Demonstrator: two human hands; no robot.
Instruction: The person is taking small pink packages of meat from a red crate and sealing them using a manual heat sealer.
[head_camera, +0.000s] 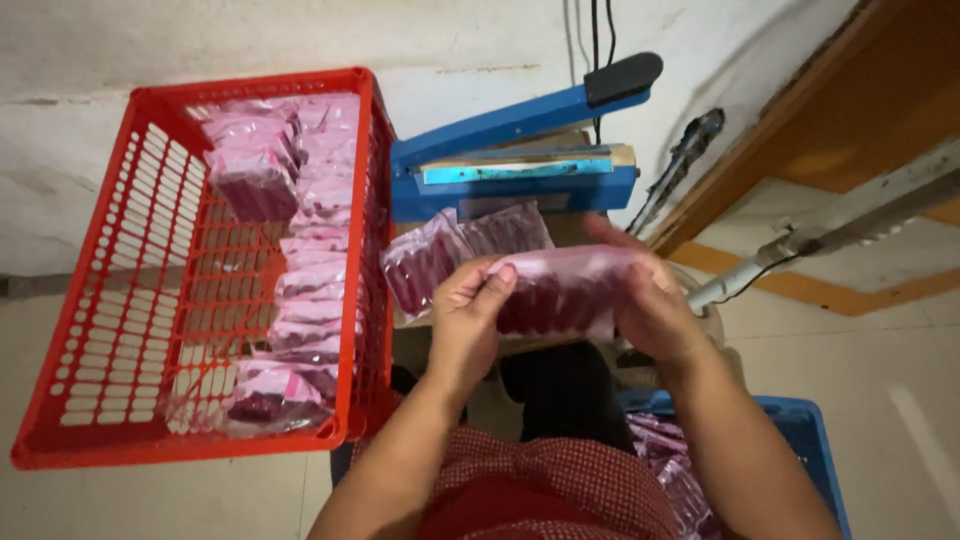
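A clear plastic packet (560, 290) filled with dark red sticks is held flat between both hands in front of me. My left hand (468, 315) pinches its left end with thumb and fingers. My right hand (655, 305) grips its right end. Just beyond the packet lie two more filled packets (450, 250), resting below the blue heat sealer (520, 160), whose arm is raised.
A red plastic crate (110, 330) on the left holds several pink sealed packets (305, 250). A blue bin (800, 440) with more packets sits at lower right. Metal tongs (680, 165) and a metal pole (830, 230) are on the right, near a wooden frame.
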